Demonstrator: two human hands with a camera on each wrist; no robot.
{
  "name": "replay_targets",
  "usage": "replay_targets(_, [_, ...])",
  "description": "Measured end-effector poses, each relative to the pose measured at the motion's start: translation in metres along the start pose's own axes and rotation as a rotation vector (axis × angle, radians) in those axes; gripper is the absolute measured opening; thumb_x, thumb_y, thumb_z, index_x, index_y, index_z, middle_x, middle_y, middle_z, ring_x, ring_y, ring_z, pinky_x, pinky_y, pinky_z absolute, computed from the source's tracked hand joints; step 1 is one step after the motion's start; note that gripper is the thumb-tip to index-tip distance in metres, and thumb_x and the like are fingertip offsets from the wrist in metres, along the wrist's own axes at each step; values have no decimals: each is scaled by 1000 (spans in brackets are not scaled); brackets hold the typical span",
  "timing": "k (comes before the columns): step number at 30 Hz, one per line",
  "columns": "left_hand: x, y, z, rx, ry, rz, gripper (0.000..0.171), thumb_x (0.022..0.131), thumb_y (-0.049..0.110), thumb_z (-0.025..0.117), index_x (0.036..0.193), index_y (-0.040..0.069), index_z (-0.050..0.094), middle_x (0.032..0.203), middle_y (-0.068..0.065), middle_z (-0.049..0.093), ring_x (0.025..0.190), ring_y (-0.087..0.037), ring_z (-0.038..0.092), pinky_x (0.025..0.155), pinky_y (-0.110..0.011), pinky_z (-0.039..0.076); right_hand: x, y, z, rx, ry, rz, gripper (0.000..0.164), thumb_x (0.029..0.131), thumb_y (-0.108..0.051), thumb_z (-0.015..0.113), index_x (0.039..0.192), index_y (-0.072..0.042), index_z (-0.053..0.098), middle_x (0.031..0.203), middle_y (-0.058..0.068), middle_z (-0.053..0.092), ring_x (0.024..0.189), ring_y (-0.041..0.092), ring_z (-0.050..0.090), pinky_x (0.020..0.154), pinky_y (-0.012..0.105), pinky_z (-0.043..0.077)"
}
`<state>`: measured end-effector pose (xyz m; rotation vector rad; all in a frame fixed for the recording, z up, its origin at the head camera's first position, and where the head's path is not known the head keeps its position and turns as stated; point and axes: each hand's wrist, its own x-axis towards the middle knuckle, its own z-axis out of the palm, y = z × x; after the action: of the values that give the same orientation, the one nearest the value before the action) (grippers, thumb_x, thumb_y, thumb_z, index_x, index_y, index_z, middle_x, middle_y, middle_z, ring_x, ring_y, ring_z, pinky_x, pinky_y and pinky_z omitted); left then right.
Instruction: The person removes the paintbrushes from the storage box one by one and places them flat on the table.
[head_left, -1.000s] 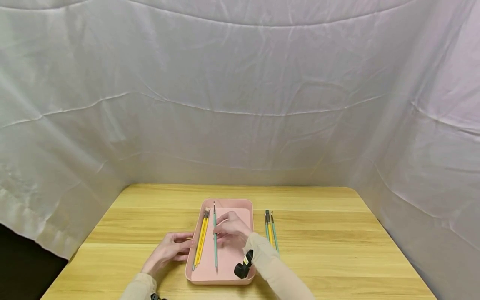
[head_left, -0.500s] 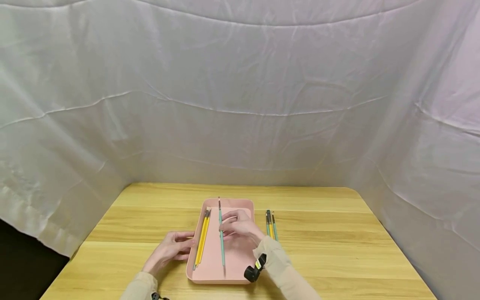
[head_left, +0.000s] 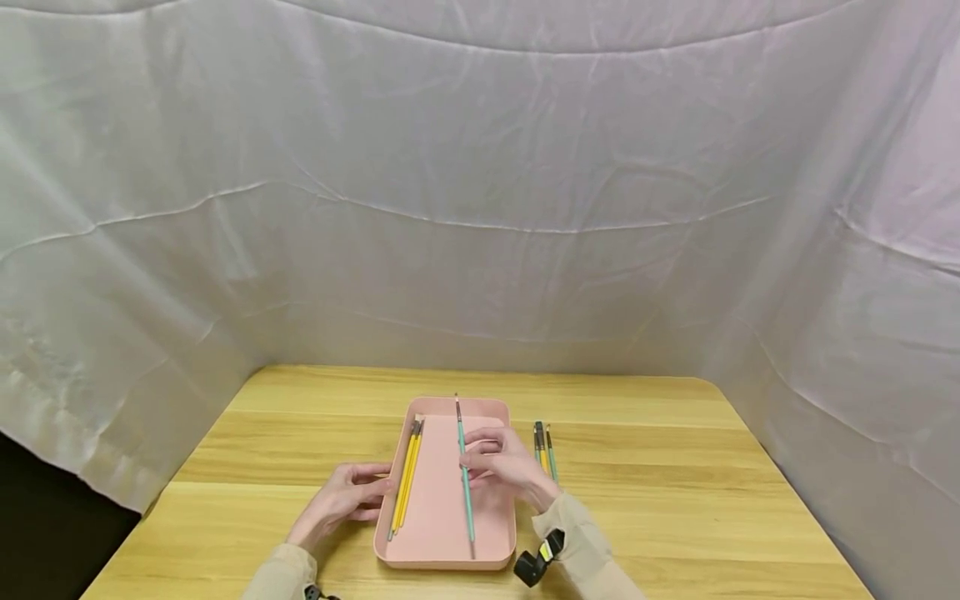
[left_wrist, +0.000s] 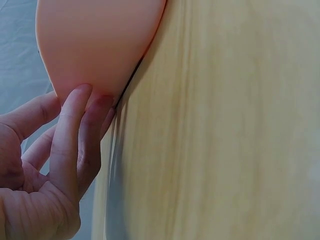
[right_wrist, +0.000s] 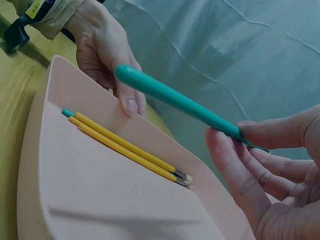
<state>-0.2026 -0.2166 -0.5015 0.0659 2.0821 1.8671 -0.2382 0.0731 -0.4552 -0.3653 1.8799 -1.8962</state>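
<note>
My right hand (head_left: 506, 467) pinches a teal-handled paintbrush (right_wrist: 175, 100) between thumb and fingertips. The brush slants over the right half of a pink tray (head_left: 435, 492), bristles toward the far end. At the tray's left side, my left hand (head_left: 337, 500) grips the wall; in the right wrist view its thumb laps over the rim. Against the inner left wall lie two yellow-handled paintbrushes (right_wrist: 125, 147) side by side, and a teal handle end (right_wrist: 68, 113) shows beside them.
Right of the tray, several more paintbrushes (head_left: 542, 442) with teal and yellow handles lie on the wooden table (head_left: 660, 500), partly behind the right hand. A grey cloth curtain (head_left: 480, 275) surrounds the table at the back and sides.
My right hand has carried the teal-handled paintbrush rightward across the tray, away from the yellow ones. The left hand has stayed at the tray's left wall.
</note>
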Motion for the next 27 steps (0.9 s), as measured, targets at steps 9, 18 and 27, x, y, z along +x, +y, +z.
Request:
replay_targets(9, [1, 0, -1, -3, -7, 0, 58, 97, 16, 67, 142, -12, 44, 102, -7, 75, 82, -11, 72, 67, -24, 65, -20, 7, -26, 39, -12, -52, 48, 93, -3, 68, 130, 17, 46, 87, -3, 69, 70, 10, 67, 66, 23, 64])
replay_targets(18, [1, -1, -1, -1, -3, -2, 57, 96, 16, 67, 142, -11, 46, 101, -7, 74, 83, -13, 73, 68, -25, 65, -37, 18, -55, 34, 38, -49, 55, 93, -6, 68, 136, 17, 41, 90, -4, 68, 73, 9, 66, 69, 25, 63])
replay_targets(27, [0, -1, 0, -1, 4, -5, 58, 96, 16, 68, 142, -12, 46, 102, -8, 75, 83, -13, 73, 68, -25, 65, -51, 29, -77, 21, 79, -56, 57, 93, -5, 67, 137, 19, 39, 90, -5, 68, 74, 9, 65, 69, 24, 62])
